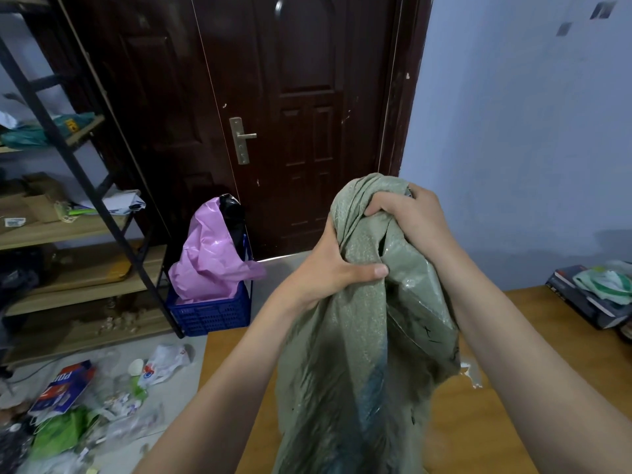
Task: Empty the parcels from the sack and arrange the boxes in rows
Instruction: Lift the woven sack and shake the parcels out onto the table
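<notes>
Head cam, going left to right: far left is a metal-and-wood shelf rack (78, 230) with cardboard and papers piled on it, and the floor below it is a mess of wrappers and plastic bags (78, 412). Next over is a blue plastic crate (210, 314) with a pink plastic bag (208, 258) spilling out the top, parked in front of a dark brown door (273, 114). Then the main bit, the grey-green woven sack (359, 336), held up over the wooden table (533, 319) with its lower part hanging down toward the tabletop. Left hand (328, 265) is clamped around the bunched fabric, thumb pressed across the front. Right hand (407, 213) sits a bit higher, fingers curled tight into the gathered top of the sack. Can't see any parcels or boxes from here. Far right on the table there's a dark box (581, 299) with a green-and-white bag (605, 282) lying on top.
</notes>
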A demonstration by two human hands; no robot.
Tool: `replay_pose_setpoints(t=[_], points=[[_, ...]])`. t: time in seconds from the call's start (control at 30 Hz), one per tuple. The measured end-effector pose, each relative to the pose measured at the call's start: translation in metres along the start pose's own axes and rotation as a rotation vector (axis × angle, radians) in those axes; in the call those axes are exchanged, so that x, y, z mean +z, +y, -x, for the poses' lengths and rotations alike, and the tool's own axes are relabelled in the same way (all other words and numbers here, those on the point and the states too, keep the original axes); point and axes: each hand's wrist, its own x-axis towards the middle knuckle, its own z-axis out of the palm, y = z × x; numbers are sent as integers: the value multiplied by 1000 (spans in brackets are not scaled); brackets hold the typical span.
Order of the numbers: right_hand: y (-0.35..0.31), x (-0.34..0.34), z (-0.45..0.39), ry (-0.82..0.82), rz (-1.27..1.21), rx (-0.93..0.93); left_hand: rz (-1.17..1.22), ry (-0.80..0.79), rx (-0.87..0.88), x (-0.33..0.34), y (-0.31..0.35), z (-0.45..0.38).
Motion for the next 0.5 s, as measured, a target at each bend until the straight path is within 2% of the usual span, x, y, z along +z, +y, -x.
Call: replay_pose_setpoints(t=[0.13, 0.3, 0.5], points=[[-21, -3, 3, -12, 4, -28, 66, 52, 81, 1, 17, -5], [-39, -6, 8, -15, 85, -72, 107, 89, 70, 2, 27, -11], [-46, -6, 8, -2, -51, -31, 201, 110, 122, 7, 35, -14]])
